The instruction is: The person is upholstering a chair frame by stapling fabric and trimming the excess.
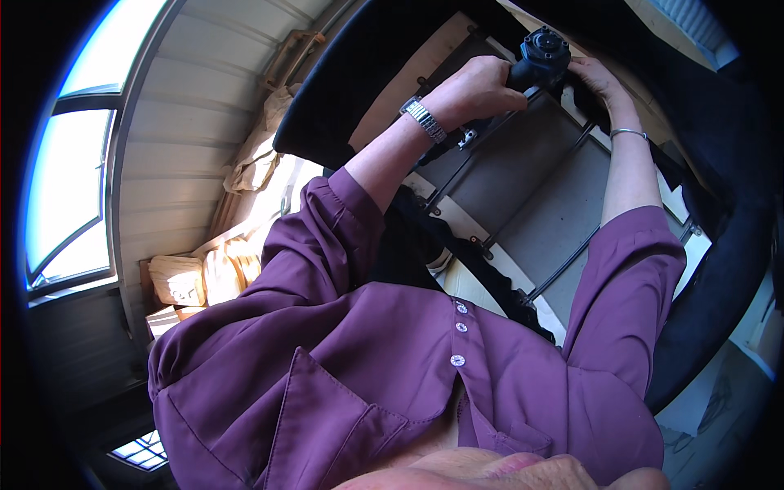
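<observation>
My left hand (482, 86) is wrapped round the handle of a black air staple gun (545, 55), whose round bolted head points up toward me. A metal hose fitting (467, 139) shows at the handle's rear end, below my wrist. Just right of the gun, my right hand (600, 82) has its fingers bent over black fabric (581, 102) at the frame's edge; the fingertips are partly hidden by the gun. Beneath both hands lies an upholstered furniture frame with grey panels (523, 171), and the gun's nose is out of sight.
Dark rods (563, 265) cross the grey panels, held by small brackets (482, 242) on pale wooden rails. Black upholstery (327, 98) surrounds the frame. Left of me are brown wrapped bundles (180, 278), a ribbed wall (204, 73) and a bright window (69, 188).
</observation>
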